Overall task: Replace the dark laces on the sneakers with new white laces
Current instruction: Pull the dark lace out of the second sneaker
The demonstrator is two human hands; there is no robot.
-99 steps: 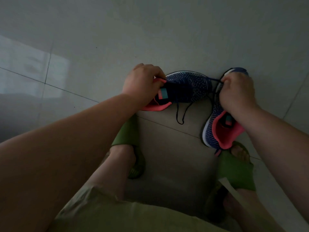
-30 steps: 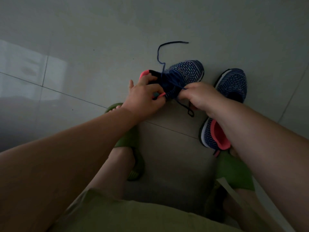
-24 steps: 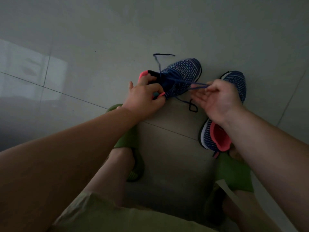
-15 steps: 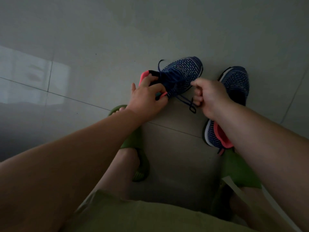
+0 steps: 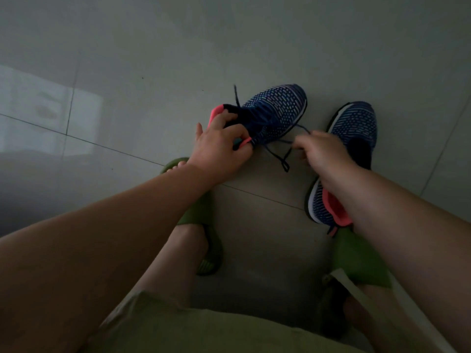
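Two navy knit sneakers with pink linings lie on the tiled floor. My left hand [image 5: 219, 151] grips the collar of the left sneaker [image 5: 275, 110], which is tipped on its side with its toe pointing up and right. A dark lace [image 5: 279, 155] runs from its eyelets to my right hand [image 5: 322, 154], whose fingers pinch it just right of the shoe. One loose end of the lace sticks up behind the tongue; a loop trails on the floor. The right sneaker [image 5: 353, 128] stands upright beyond my right wrist, partly hidden by my forearm. No white laces are in view.
My two feet in green slides [image 5: 201, 220] [image 5: 356, 258] rest on the grey floor tiles [image 5: 127, 72] just below the sneakers. My knees and olive shorts fill the bottom of the view. A pale strip lies by my right foot.
My right hand has drawn the dark lace out to the right of the left sneaker and lowered a little. The free end above the shoe has grown shorter. My left hand stays on the collar.
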